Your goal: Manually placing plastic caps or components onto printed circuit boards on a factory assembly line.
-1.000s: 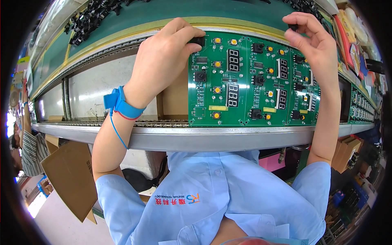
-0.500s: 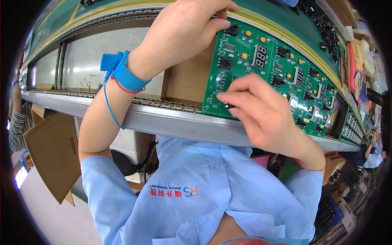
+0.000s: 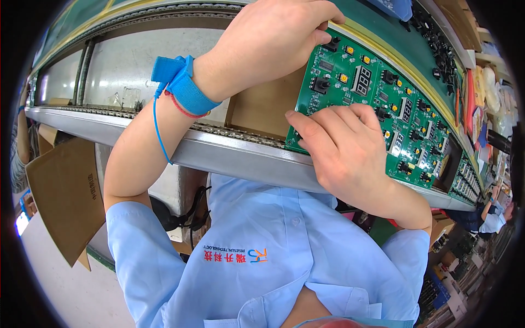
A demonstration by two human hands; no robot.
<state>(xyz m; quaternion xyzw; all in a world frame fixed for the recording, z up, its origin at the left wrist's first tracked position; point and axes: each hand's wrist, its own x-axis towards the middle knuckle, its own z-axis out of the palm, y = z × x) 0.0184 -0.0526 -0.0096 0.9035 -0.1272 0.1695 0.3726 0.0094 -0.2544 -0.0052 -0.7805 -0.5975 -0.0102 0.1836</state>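
Observation:
A large green circuit board (image 3: 383, 104) with numeric displays, yellow buttons and black parts lies on the conveyor rail (image 3: 235, 156) in front of me. My left hand (image 3: 273, 38) grips the board's far left corner, fingers curled over its edge; a blue wrist strap (image 3: 183, 87) with a coiled cord wraps that wrist. My right hand (image 3: 342, 145) rests on the board's near left part, fingers bent and pressing down on its surface. Whether a small part sits under those fingers is hidden.
More green boards (image 3: 465, 180) follow on the line at the right. Black components (image 3: 437, 49) lie on the green shelf behind. A brown cardboard sheet (image 3: 63, 191) leans below the rail at left. Another person (image 3: 492, 218) sits far right.
My right hand came down from the board's far right corner to its near left part. The view swung left, and my left hand kept its hold on the far corner.

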